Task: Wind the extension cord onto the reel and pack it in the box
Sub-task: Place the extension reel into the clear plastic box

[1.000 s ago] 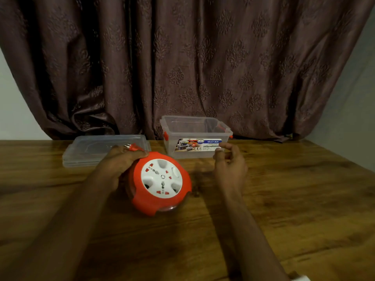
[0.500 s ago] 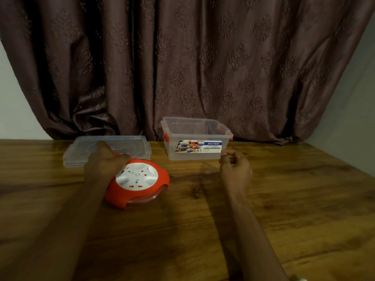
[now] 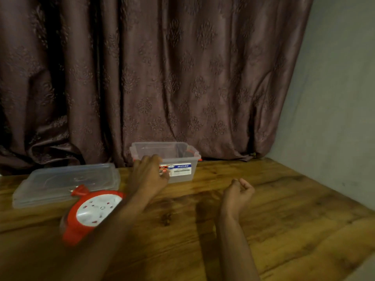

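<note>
The red cord reel (image 3: 85,216) with its white socket face lies flat on the wooden table (image 3: 284,216) at the left, its red plug (image 3: 80,190) sticking out at the top; my left forearm crosses its right side. My left hand (image 3: 148,175) reaches past it to the clear plastic box (image 3: 178,157), fingers spread against the box's front left wall, holding nothing. The box stands open at the back of the table, with nothing visible inside. My right hand (image 3: 238,192) rests on the table to the right, fingers loosely curled and empty.
The clear box lid (image 3: 60,183) lies flat at the back left, just behind the reel. A brown patterned curtain (image 3: 162,78) hangs behind the table. A pale wall (image 3: 334,108) borders the table's right side.
My left hand has let go of the reel, which now lies on the table, and has moved right to the box. The view has shifted to the right.
</note>
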